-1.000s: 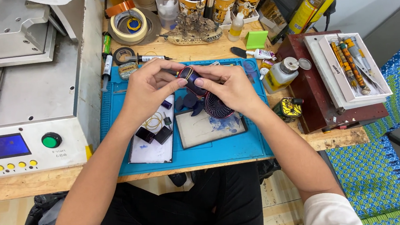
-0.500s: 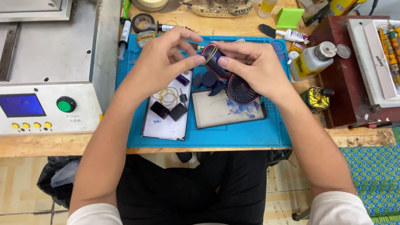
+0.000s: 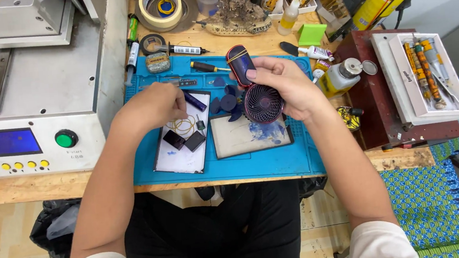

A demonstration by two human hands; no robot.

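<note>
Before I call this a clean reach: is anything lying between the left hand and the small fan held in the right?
Nothing tall. Between left hand and small fan lie only a dark blue cylinder and loose blue blades, flat on the mat.

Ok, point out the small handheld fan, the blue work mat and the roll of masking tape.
small handheld fan (image 3: 264, 103), head view, on the round front grille.
blue work mat (image 3: 233, 168), head view, on its bare front strip.
roll of masking tape (image 3: 147, 10), head view, on the left side of the ring.
</note>
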